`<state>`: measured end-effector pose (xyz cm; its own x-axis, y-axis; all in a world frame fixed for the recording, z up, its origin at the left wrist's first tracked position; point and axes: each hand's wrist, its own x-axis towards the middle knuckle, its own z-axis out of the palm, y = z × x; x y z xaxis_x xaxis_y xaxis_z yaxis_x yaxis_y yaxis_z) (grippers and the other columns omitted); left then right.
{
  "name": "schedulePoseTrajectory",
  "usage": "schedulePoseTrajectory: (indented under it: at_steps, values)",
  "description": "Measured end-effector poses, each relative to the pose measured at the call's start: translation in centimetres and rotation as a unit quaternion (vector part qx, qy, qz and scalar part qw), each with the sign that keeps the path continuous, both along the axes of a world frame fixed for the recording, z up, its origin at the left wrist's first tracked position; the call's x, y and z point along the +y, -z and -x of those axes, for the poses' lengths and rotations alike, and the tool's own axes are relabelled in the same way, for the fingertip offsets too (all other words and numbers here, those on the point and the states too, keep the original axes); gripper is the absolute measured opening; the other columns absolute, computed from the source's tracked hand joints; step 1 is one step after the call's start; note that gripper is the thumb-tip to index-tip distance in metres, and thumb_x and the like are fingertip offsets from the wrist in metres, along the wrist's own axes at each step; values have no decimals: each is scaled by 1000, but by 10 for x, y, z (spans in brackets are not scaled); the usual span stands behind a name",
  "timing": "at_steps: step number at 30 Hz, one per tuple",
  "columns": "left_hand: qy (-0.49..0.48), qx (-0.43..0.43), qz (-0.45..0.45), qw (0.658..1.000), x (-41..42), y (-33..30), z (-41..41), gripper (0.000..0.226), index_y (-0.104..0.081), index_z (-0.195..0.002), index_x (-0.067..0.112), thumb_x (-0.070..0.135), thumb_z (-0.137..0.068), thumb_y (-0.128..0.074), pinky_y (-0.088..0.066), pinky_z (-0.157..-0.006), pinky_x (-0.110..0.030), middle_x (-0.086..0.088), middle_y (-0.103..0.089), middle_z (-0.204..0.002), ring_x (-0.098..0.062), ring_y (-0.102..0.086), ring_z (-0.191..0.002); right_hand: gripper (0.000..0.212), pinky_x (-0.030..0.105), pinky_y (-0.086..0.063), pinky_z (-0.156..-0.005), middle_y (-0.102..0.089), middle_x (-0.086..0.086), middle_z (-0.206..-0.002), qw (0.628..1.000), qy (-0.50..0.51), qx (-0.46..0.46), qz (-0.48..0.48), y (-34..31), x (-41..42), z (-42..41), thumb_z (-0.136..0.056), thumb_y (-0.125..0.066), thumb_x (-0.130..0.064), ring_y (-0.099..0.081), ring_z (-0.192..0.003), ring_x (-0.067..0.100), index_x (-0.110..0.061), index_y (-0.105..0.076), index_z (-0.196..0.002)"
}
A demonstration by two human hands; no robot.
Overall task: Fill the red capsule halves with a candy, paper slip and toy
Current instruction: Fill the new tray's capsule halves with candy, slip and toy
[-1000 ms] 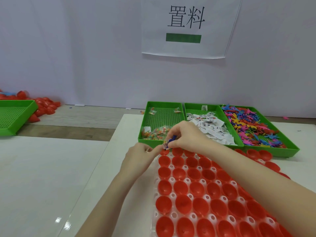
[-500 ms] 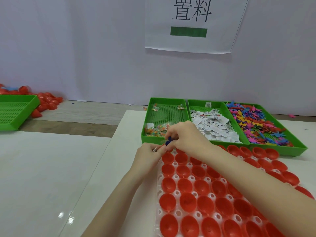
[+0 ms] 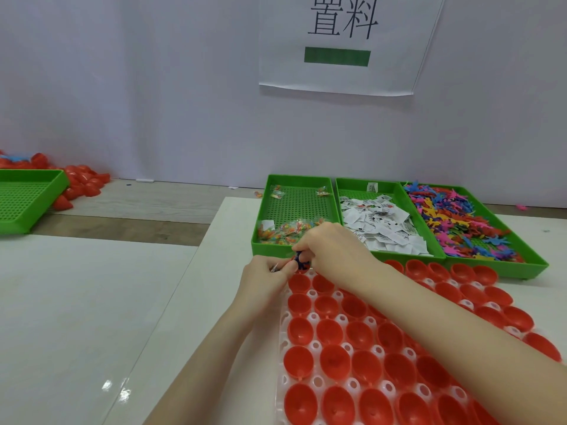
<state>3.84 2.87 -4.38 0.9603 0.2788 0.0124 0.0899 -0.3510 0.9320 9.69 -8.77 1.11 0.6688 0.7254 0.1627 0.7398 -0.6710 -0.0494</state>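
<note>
Several open red capsule halves (image 3: pixel 333 332) sit in a white holder sheet (image 3: pixel 313 293) in front of me. My right hand (image 3: pixel 334 250) pinches a small dark blue toy (image 3: pixel 299 261) over the sheet's far left corner. My left hand (image 3: pixel 264 279) meets it there, fingertips pinching something small and pale that I cannot make out. Behind stand three green trays: wrapped candies (image 3: pixel 283 233), white paper slips (image 3: pixel 380 228) and coloured toys (image 3: pixel 460 222).
The trays' green front wall (image 3: pixel 399 258) runs just beyond the hands. At far left stands another green tray (image 3: pixel 24 200) with a heap of red capsule halves (image 3: pixel 81 184) behind it. A paper sign (image 3: pixel 340 41) hangs on the white wall.
The view has tilted and shifted slightly, so the sheet and trays sit a little differently in frame. Both hands stay together at the sheet's far left corner, fingertips now touching.
</note>
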Motion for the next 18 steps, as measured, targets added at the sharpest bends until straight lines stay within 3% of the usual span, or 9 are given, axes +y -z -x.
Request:
schedulePoseTrajectory:
  at_steps: [2, 4, 7, 11, 14, 18]
  values:
    - [-4, 2, 2, 1000, -1, -1, 0, 17, -53, -75, 15, 23, -90, -56, -34, -71, -29, -14, -54, -73, -16, -48, -74, 15, 30, -34, -57, -45, 5, -62, 1000, 4, -15, 13, -1, -1, 1, -82, -51, -2, -46, -66, 28, -9, -56, -70]
    - [-5, 1, -4, 1000, -1, -2, 0, 19, -60, -75, 14, 25, -90, -57, -39, -71, -33, -24, -63, -79, -22, -54, -74, 12, 30, -38, -62, -60, 8, -82, 1000, 5, -13, 6, -4, -4, 2, -88, -54, -14, -57, -87, 30, -9, -64, -94]
    - [-12, -12, 3, 1000, -1, -5, 3, 20, -72, -79, 14, 26, -89, -60, -49, -81, -39, -12, -71, -85, -23, -65, -85, 36, 33, -46, -77, -65, 8, -106, 999, 16, 26, -32, -12, -11, 3, -87, -62, -29, -57, -104, 27, -12, -61, -118]
    - [-7, -5, 17, 1000, 2, -8, 5, 21, -71, -104, 12, 22, -88, -61, -48, -88, -33, -3, -70, -102, -17, -63, -100, 42, 35, -48, -87, -66, 0, -112, 990, 29, 89, -108, -25, -30, 3, -80, -69, -33, -60, -99, 16, -19, -63, -119]
    - [-29, -1, 10, 1000, 6, -11, 4, 35, -64, -117, 8, 23, -85, -65, -42, -90, -26, 1, -61, -110, -13, -55, -105, 34, 29, -47, -83, -67, -12, -103, 984, 57, 81, -150, -32, -54, 1, -81, -67, -39, -59, -86, 6, -26, -66, -113]
    - [-66, -8, -11, 998, 14, -20, 4, 22, -68, -104, 15, 21, -83, -67, -43, -80, -31, 1, -61, -97, -8, -53, -85, 16, 30, -48, -72, -60, -24, -73, 963, 119, 64, -233, -40, -101, -9, -81, -66, -34, -57, -66, -1, -26, -73, -94]
